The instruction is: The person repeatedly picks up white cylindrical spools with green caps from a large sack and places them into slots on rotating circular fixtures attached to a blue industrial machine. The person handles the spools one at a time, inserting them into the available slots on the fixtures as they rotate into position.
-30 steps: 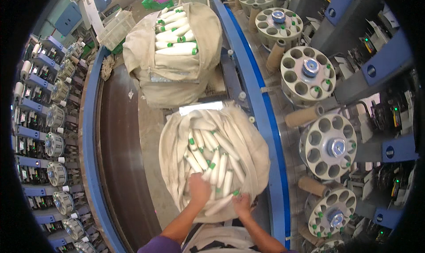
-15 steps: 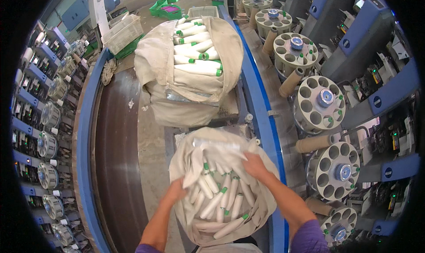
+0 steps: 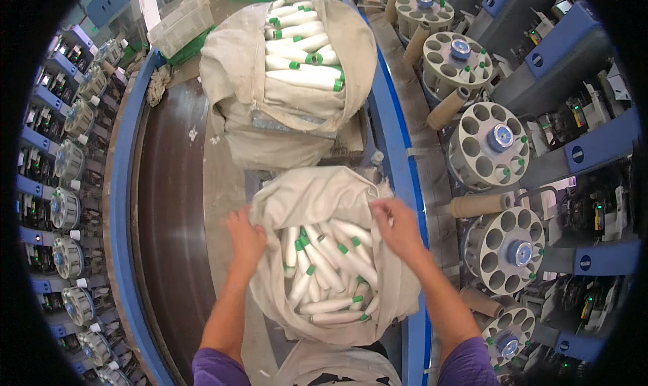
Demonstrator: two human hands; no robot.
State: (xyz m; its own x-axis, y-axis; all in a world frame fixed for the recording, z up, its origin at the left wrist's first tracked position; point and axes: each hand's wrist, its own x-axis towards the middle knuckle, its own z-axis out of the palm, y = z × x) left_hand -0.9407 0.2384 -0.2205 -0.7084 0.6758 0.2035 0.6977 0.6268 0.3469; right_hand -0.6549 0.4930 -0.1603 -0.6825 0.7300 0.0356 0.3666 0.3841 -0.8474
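In front of me stands a beige cloth sack [image 3: 307, 193], its mouth spread wide. Inside lies a loose heap of white yarn bobbins [image 3: 322, 264] with green tube ends, pointing in several directions. My left hand [image 3: 244, 237] is at the sack's left rim, fingers closed on the fabric edge. At the right rim, my right hand [image 3: 397, 229] pinches the folded cloth. The far side of the rim is turned over between my hands. Beyond it sits a bigger cloth-lined load [image 3: 233, 75] with white bobbins [image 3: 300, 82] laid mostly crosswise.
Blue rails [image 3: 393, 116] run along both sides of the aisle. To the right stand winding machines with round bobbin magazines [image 3: 489, 146] and brown cone tubes [image 3: 480, 205] jutting inward. More machines [image 3: 65, 207] line the left. A pale crate [image 3: 179, 28] is at the far left.
The cloth at the far side has been pulled back and lies folded over, showing more bobbins. My hands have moved apart and upward along the rim. The view has shifted slightly.
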